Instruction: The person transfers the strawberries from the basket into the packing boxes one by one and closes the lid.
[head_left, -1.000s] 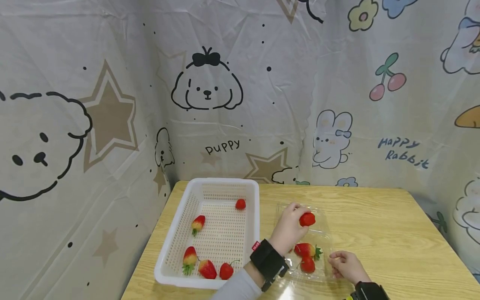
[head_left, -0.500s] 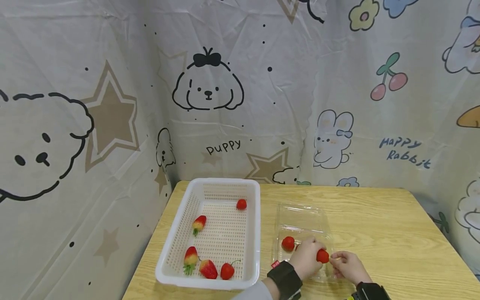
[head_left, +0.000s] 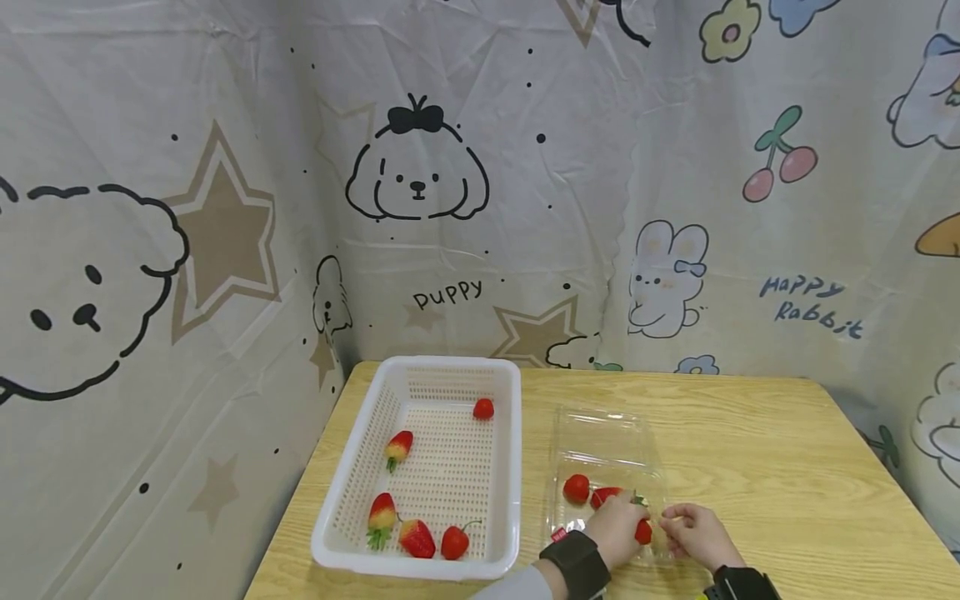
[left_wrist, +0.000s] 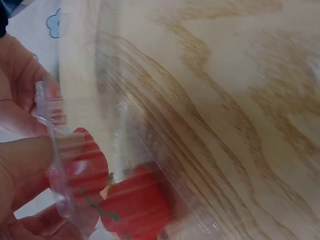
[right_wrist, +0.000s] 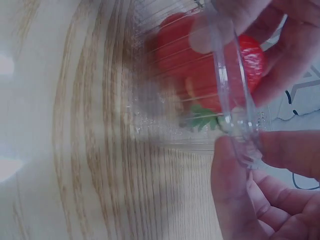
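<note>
My left hand holds a red strawberry low inside a clear plastic clamshell box. In the right wrist view, the held strawberry shows glossy beyond the box wall, between thumb and fingers. My right hand pinches the right rim of the box; thumb and finger grip the edge up close. Within the box lie a round red strawberry and a longer one, partly behind my left hand. Another strawberry appears through the plastic in the left wrist view.
Left of the box stands a white perforated basket holding several strawberries, among them one at the back and one at the front. Wooden table extends to the right. A printed curtain closes off the back and left.
My left hand has moved from above the far part of the box toward the near right, carrying the strawberry down into it. My right hand stays at the rim.
</note>
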